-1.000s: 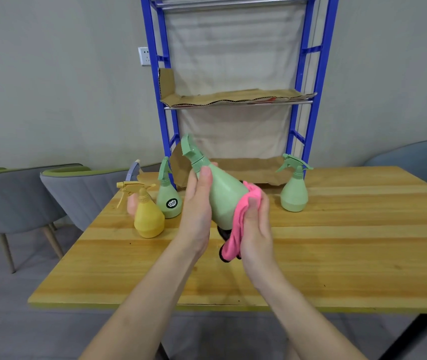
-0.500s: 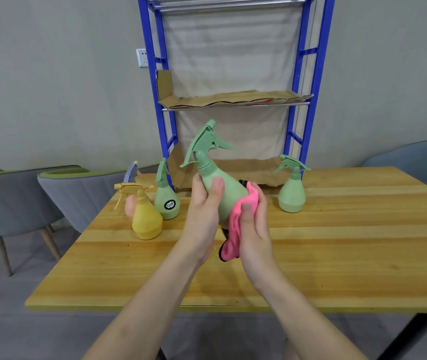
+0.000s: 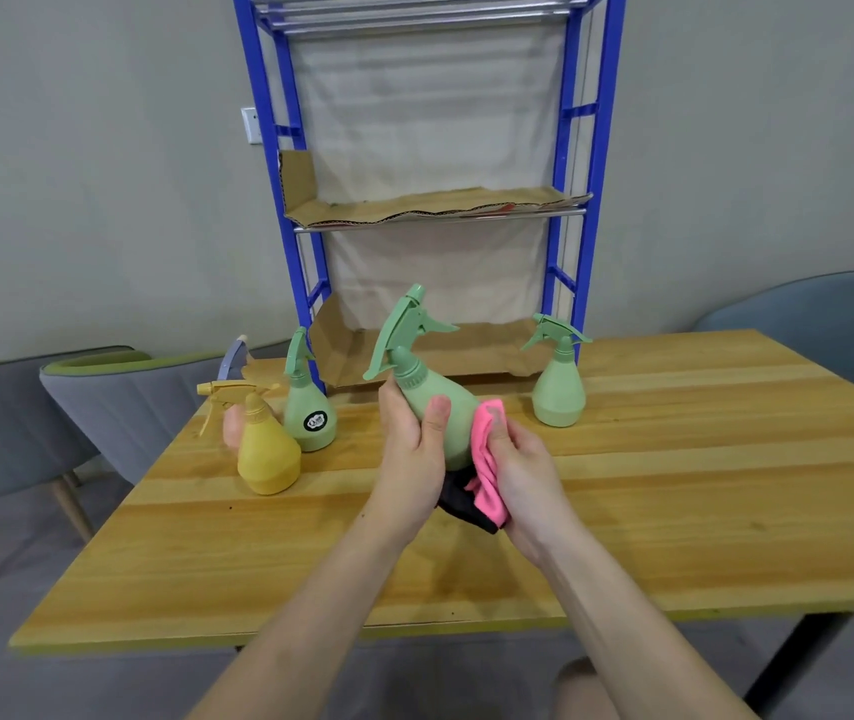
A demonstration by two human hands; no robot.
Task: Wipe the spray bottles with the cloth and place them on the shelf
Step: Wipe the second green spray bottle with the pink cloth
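My left hand (image 3: 414, 454) grips a pale green spray bottle (image 3: 427, 392) by its body and holds it above the wooden table (image 3: 674, 485), nozzle up and tilted left. My right hand (image 3: 523, 475) holds a pink and black cloth (image 3: 484, 470) against the bottle's right side. On the table stand a yellow spray bottle (image 3: 264, 449), a green bottle with a black label (image 3: 308, 407) and another green bottle (image 3: 559, 381) at the right. A pink bottle with a grey-blue trigger (image 3: 232, 407) is mostly hidden behind the yellow one.
A blue metal shelf rack (image 3: 565, 210) stands behind the table, with cardboard sheets on its middle shelf (image 3: 435, 207) and on the lower shelf at table height. Grey chairs (image 3: 103, 402) stand at the left, a blue-grey chair (image 3: 819, 324) at the right.
The held bottle has turned more upright, its trigger now pointing right. My right hand with the cloth has slid down along the bottle's right side.
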